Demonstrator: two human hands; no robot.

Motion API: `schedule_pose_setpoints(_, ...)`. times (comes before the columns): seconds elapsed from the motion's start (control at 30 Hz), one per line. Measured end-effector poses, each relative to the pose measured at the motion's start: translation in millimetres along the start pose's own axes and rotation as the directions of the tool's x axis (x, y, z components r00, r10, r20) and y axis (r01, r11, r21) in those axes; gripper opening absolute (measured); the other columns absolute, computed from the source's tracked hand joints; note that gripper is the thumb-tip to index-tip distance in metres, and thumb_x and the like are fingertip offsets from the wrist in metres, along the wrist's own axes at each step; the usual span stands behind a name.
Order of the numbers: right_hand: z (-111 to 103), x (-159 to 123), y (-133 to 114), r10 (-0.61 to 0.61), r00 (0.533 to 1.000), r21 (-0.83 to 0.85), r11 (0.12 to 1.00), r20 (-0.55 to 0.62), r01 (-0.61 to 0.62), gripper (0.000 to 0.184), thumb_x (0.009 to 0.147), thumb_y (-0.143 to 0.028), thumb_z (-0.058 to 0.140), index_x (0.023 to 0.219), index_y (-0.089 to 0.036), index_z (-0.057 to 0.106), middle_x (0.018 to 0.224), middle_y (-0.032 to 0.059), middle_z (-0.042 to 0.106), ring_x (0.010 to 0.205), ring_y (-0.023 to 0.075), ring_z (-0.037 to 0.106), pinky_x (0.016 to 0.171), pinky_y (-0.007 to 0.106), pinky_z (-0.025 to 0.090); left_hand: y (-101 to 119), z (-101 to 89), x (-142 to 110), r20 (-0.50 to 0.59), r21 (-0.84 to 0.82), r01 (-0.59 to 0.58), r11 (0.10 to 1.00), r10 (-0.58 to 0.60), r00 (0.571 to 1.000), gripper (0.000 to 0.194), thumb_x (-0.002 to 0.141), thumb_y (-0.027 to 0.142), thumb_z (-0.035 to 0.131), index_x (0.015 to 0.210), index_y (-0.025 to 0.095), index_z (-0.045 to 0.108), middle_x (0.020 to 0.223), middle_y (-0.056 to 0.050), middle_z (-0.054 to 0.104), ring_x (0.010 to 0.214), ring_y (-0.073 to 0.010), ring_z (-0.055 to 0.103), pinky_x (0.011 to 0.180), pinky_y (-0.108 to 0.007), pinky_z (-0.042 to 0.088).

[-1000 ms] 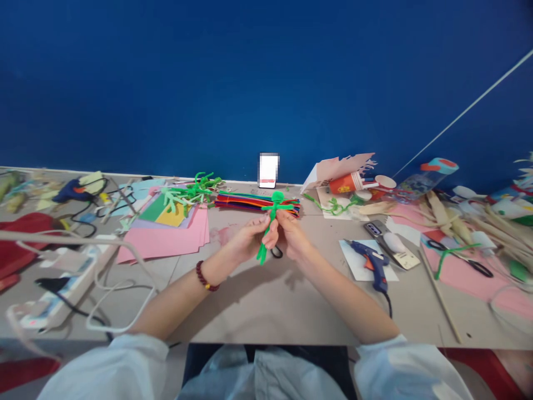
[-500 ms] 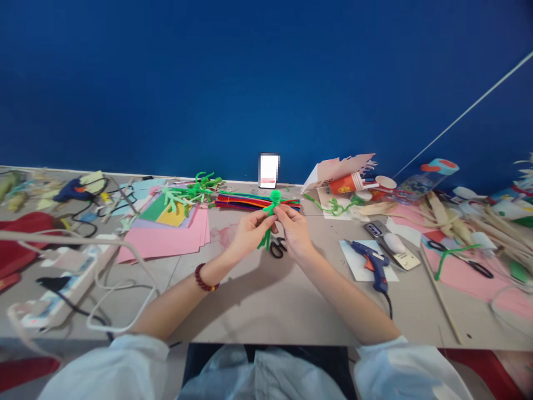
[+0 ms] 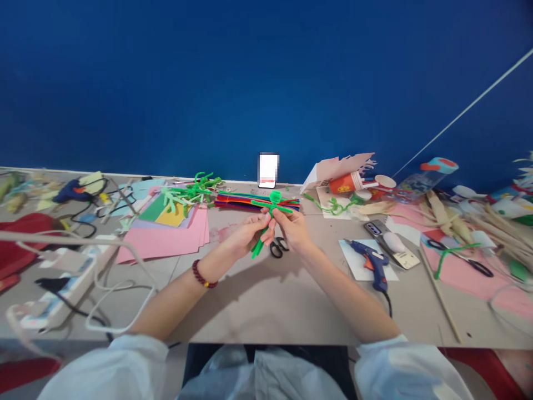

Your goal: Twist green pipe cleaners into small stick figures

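Left hand (image 3: 247,237) and right hand (image 3: 293,229), both gripping a fuzzy green pipe-cleaner stick figure (image 3: 272,208) above the beige surface (image 3: 266,305), just beside black-handled scissors (image 3: 277,248), near a bundle of multicoloured pipe cleaners (image 3: 237,203).

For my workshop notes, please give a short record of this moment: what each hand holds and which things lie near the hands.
Left hand: holds green pipe-cleaner figure below its arms
Right hand: holds the same figure near its middle
Below hands: black-handled scissors
Behind figure: bundle of multicoloured pipe cleaners
Right of hands: blue hot glue gun
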State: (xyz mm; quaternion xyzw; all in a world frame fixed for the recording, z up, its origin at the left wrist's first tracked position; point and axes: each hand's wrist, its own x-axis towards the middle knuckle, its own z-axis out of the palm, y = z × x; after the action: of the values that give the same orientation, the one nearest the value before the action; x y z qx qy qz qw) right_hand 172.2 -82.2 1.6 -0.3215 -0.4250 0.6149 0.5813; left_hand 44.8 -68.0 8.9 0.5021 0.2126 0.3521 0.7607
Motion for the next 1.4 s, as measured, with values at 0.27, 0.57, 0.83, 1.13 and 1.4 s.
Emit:
schedule_pose_setpoints(0.27,-1.3,2.2,-9.3,-0.050,0.998,-0.121,0.992,-0.049,0.044,0.041,0.063,-0.052,0.075,0.049,-0.020,0.054,0.048,-0.0029,0.057,0.040,0.0118,0.054,0.043,0.026,0.048,-3.8,-3.4,1.0,-0.142,0.049,-0.045,0.998,0.051,0.989,0.037,0.076,0.050,0.067,0.069,0.015,0.059,0.045,0.004,0.047,0.046,-0.0081,0.050,0.050,-0.020,0.040)
schedule_pose_setpoints(0.57,-5.3,0.7,-9.3,-0.059,0.998,-0.183,0.982,-0.021,0.054,0.040,0.067,-0.051,0.070,0.049,-0.021,0.052,0.044,-0.0028,0.056,0.040,0.0139,0.055,0.047,0.030,0.049,-4.4,0.3,-0.6,-0.185,0.151,-0.063,0.987,0.091,0.979,0.038,0.077,0.053,0.064,0.070,0.016,0.059,0.046,0.004,0.048,0.045,-0.0080,0.048,0.048,-0.021,0.037)
schedule_pose_setpoints(0.83,-3.0,-0.2,-12.2,-0.104,0.992,-0.222,0.972,-0.078,0.084,0.040,0.066,-0.050,0.071,0.045,-0.021,0.052,0.044,-0.0024,0.054,0.043,0.0138,0.055,0.046,0.028,0.046,-2.4,4.8,-3.1,-0.192,0.149,-0.068,0.987,0.096,0.977,0.038,0.076,0.053,0.065,0.069,0.016,0.058,0.045,0.004,0.049,0.044,-0.0070,0.046,0.046,-0.020,0.035)
schedule_pose_setpoints(1.13,-14.7,3.3,2.8,-0.087,0.996,-0.129,0.988,-0.018,0.084,0.033,0.069,-0.048,0.072,0.053,-0.021,0.065,0.061,0.0025,0.064,0.074,0.0211,0.067,0.068,0.034,0.055,-1.2,7.0,-4.7,-0.045,-0.101,0.022,0.995,-0.027,0.999,0.037,0.074,0.048,0.069,0.063,0.016,0.054,0.043,0.006,0.035,0.040,-0.0078,0.038,0.045,-0.023,0.033)
schedule_pose_setpoints(1.4,-15.0,2.8,0.0,-0.009,1.000,-0.001,1.000,-0.014,0.009,0.019,0.066,-0.036,0.079,0.062,-0.019,0.070,0.060,-0.0009,0.064,0.059,0.0138,0.063,0.061,0.028,0.053,-3.4,1.9,-3.1,0.080,-0.198,0.077,0.977,-0.062,0.995,0.034,0.080,0.043,0.062,0.060,0.017,0.051,0.042,0.005,0.034,0.040,-0.0091,0.040,0.047,-0.025,0.037)
